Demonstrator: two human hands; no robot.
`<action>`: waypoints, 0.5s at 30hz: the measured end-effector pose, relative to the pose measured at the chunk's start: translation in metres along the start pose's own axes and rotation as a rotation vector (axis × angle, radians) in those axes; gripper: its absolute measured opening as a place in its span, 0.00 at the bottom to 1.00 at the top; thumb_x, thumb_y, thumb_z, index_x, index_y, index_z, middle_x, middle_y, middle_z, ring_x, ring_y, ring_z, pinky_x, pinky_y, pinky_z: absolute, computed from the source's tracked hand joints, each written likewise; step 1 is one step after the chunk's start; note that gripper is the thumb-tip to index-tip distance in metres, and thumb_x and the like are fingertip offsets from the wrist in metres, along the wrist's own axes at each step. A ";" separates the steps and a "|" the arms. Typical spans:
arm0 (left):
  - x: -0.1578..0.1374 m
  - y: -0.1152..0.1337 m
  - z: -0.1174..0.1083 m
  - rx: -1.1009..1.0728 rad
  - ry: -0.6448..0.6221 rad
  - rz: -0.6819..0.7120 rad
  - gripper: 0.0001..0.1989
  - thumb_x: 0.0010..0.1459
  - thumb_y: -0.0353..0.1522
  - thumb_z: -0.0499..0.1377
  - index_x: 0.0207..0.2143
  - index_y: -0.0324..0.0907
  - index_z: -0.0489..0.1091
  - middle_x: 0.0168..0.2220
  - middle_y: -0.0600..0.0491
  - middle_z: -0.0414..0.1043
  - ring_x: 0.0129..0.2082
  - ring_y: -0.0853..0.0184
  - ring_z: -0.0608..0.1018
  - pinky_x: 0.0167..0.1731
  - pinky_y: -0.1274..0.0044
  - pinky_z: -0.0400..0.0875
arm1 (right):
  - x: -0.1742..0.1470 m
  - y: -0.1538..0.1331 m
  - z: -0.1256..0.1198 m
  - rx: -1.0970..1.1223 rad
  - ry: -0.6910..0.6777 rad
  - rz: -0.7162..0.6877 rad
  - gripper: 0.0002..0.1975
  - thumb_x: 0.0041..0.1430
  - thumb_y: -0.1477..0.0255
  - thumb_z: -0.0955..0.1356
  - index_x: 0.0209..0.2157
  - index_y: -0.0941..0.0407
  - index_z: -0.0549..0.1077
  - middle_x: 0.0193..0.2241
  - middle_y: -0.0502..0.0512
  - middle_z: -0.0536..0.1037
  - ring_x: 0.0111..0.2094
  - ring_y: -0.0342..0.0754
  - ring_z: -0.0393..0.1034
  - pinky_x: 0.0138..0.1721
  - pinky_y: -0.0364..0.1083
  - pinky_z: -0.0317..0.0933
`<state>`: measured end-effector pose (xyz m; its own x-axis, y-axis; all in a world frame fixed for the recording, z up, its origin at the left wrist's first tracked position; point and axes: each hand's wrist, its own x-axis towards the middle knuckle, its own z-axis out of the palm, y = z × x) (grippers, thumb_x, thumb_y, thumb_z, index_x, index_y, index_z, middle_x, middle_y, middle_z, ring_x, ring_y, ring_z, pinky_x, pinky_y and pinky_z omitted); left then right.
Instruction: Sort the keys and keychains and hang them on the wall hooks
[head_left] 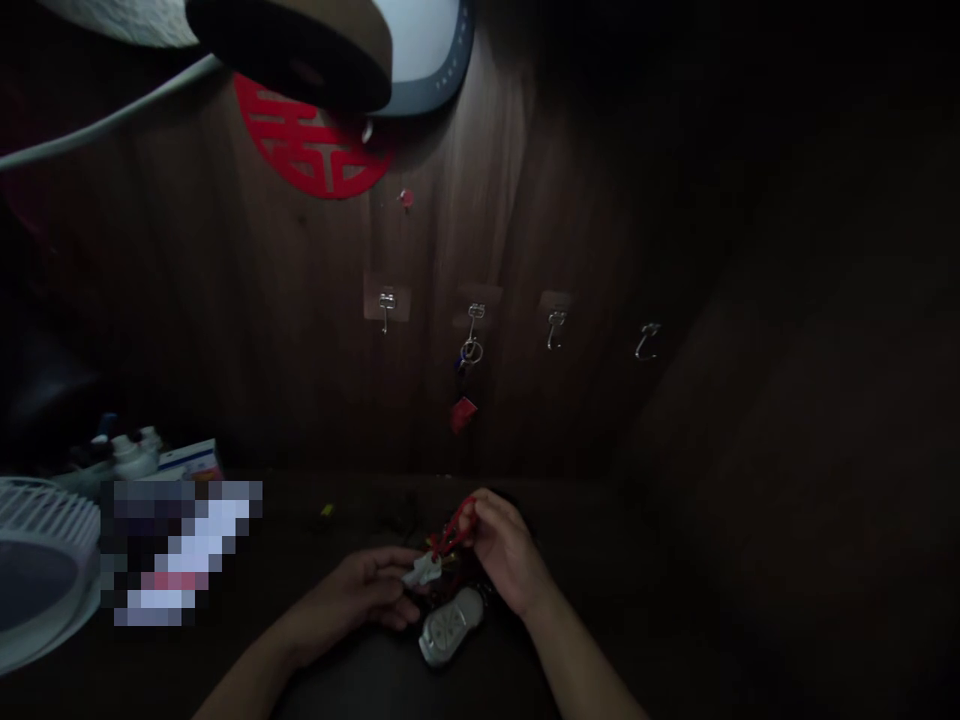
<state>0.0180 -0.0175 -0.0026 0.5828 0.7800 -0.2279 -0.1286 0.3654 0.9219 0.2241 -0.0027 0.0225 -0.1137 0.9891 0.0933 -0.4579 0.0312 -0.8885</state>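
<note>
My right hand (pixel 506 550) pinches a red braided cord (pixel 454 527) between thumb and fingers. From the cord's lower end hangs a small pale piece (pixel 424 570), perhaps a key or a charm; the dim light leaves its kind unclear. My left hand (pixel 367 590) is curled, its fingertips closed on that pale piece. A grey remote key fob (pixel 451 627) with several buttons lies below and between both hands, on the dark surface. Small dark links or beads show near the fob, partly hidden by my hands.
Metal hooks (pixel 555 328) line the dark wood panel ahead; a key ring (pixel 471 352) with a red tag (pixel 463 413) hangs from one. Caps (pixel 300 50) and a red paper-cut (pixel 330 170) are above. At left stand a white fan (pixel 79 520), bottles (pixel 133 455) and a box (pixel 191 458).
</note>
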 end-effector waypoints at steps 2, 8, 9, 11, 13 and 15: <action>0.005 -0.005 -0.003 0.043 0.072 0.042 0.19 0.48 0.38 0.64 0.43 0.41 0.72 0.36 0.50 0.76 0.30 0.67 0.77 0.34 0.75 0.69 | -0.004 -0.006 0.001 -0.017 -0.041 -0.041 0.10 0.48 0.63 0.70 0.28 0.57 0.73 0.24 0.53 0.74 0.27 0.45 0.67 0.27 0.42 0.60; 0.020 -0.015 -0.009 0.135 0.190 0.112 0.20 0.47 0.45 0.63 0.40 0.43 0.72 0.32 0.52 0.76 0.27 0.67 0.75 0.30 0.75 0.69 | -0.012 -0.032 -0.002 -0.168 -0.064 -0.244 0.13 0.53 0.64 0.68 0.39 0.53 0.76 0.37 0.57 0.78 0.40 0.50 0.72 0.37 0.46 0.63; 0.021 -0.016 -0.009 0.148 0.189 0.098 0.22 0.45 0.46 0.64 0.39 0.43 0.72 0.31 0.53 0.76 0.27 0.67 0.75 0.30 0.75 0.69 | -0.011 -0.038 -0.004 -0.234 -0.060 -0.282 0.13 0.54 0.65 0.67 0.40 0.52 0.76 0.39 0.56 0.77 0.41 0.50 0.71 0.38 0.46 0.64; 0.023 -0.018 -0.008 0.163 0.193 0.086 0.24 0.41 0.48 0.65 0.38 0.43 0.72 0.30 0.53 0.75 0.26 0.67 0.75 0.30 0.74 0.69 | -0.008 -0.052 -0.009 -0.395 -0.038 -0.386 0.12 0.56 0.67 0.66 0.41 0.51 0.76 0.42 0.55 0.76 0.43 0.50 0.70 0.41 0.47 0.64; 0.025 -0.020 -0.008 0.166 0.199 0.101 0.25 0.40 0.50 0.65 0.37 0.44 0.72 0.29 0.53 0.75 0.25 0.67 0.74 0.29 0.74 0.68 | -0.001 -0.066 -0.015 -0.539 0.029 -0.529 0.10 0.58 0.68 0.65 0.41 0.50 0.76 0.42 0.54 0.75 0.45 0.49 0.69 0.44 0.48 0.64; 0.026 -0.022 -0.008 0.170 0.204 0.117 0.25 0.41 0.51 0.64 0.37 0.45 0.73 0.29 0.54 0.75 0.25 0.67 0.74 0.29 0.74 0.68 | 0.011 -0.079 -0.022 -0.626 0.132 -0.682 0.09 0.58 0.69 0.65 0.40 0.50 0.76 0.42 0.54 0.75 0.45 0.48 0.69 0.46 0.49 0.63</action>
<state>0.0293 -0.0010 -0.0312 0.3963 0.9042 -0.1594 -0.0388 0.1900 0.9810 0.2786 0.0090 0.0843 0.1232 0.7360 0.6657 0.1734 0.6445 -0.7447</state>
